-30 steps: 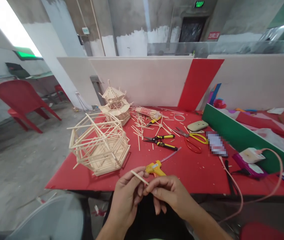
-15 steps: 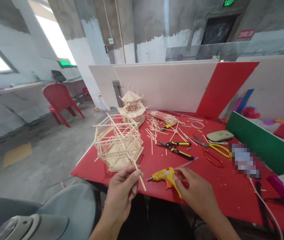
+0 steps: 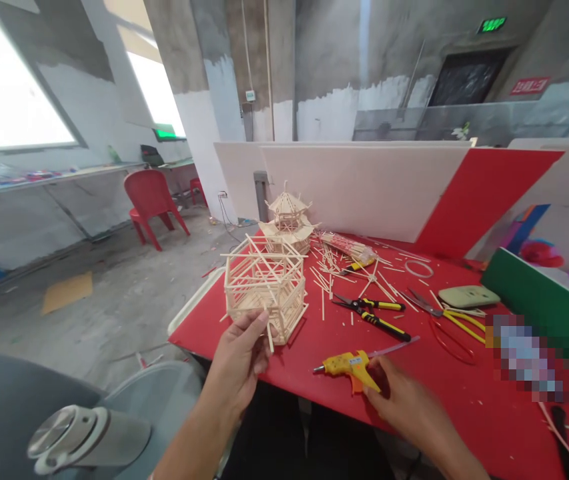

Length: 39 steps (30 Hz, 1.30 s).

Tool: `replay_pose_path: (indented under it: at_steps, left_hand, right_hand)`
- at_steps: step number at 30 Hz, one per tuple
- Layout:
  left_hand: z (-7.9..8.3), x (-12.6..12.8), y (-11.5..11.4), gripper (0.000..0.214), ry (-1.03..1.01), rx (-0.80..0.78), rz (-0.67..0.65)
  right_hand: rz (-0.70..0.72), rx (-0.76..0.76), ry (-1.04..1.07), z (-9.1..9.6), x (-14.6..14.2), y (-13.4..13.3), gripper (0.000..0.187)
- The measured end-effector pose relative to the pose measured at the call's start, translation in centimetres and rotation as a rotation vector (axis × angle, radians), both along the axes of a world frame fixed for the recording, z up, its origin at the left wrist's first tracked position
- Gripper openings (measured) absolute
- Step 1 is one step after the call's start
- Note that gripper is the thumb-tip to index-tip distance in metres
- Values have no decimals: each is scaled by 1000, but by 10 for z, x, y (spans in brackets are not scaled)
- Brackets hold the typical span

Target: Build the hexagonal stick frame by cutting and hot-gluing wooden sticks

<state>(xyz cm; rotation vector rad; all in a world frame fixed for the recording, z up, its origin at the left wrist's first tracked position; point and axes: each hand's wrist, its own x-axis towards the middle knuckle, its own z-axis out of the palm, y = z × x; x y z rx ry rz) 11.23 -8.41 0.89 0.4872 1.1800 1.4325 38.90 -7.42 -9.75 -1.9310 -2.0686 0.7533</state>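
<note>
My left hand [image 3: 239,357] pinches a thin wooden stick [image 3: 269,337] that hangs almost upright in front of a hexagonal frame of sticks [image 3: 264,287] on the red table [image 3: 434,393]. My right hand [image 3: 404,403] rests on the table with its fingers closed around the handle of a yellow glue gun [image 3: 351,365], whose nozzle points left. Behind the frame stands a small pagoda-shaped stick model [image 3: 288,220].
Loose sticks [image 3: 331,267], yellow-handled pliers [image 3: 371,313], yellow scissors [image 3: 447,313], a white ring [image 3: 419,268] and a pale flat case [image 3: 468,296] lie across the table. White and red boards [image 3: 389,190] stand at the back, a green board [image 3: 539,307] at the right. A red chair [image 3: 153,200] stands far left.
The view has swung left. My right hand left the stick and took the glue gun's handle. My left hand carried the stick up to the hexagonal frame.
</note>
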Motion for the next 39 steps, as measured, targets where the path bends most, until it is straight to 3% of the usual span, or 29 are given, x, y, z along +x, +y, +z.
replay_pose_path:
  at_steps: [7, 15, 19, 22, 25, 28, 31, 39]
  left_hand:
    - [3, -10, 4, 42, 10, 66, 65]
    - [3, -22, 8, 39, -70, 29, 26]
    - [5, -23, 13, 33, -129, -21, -19]
    - [6, -23, 18, 32, -169, -56, -6]
    - [9, -22, 23, 32, -188, -61, -3]
    - [11, -20, 28, 28, -174, -72, -5]
    - [11, -19, 32, 27, -166, -87, 19]
    - [17, -23, 29, 20, -260, -98, -1]
  right_hand:
    - [30, -44, 107, -13, -5, -1, 29]
    - [-102, -119, 172, -9, -1, 6, 35]
    - [-247, -48, 390, 26, 2, 2, 52]
    - [-186, 68, 639, 71, -5, 7, 45]
    - [-144, 226, 616, 113, -17, 23, 31]
    - [-79, 327, 597, 139, -33, 44, 20]
    - [-27, 325, 629, 147, -47, 59, 17]
    - [4, 295, 618, 140, -59, 79, 13]
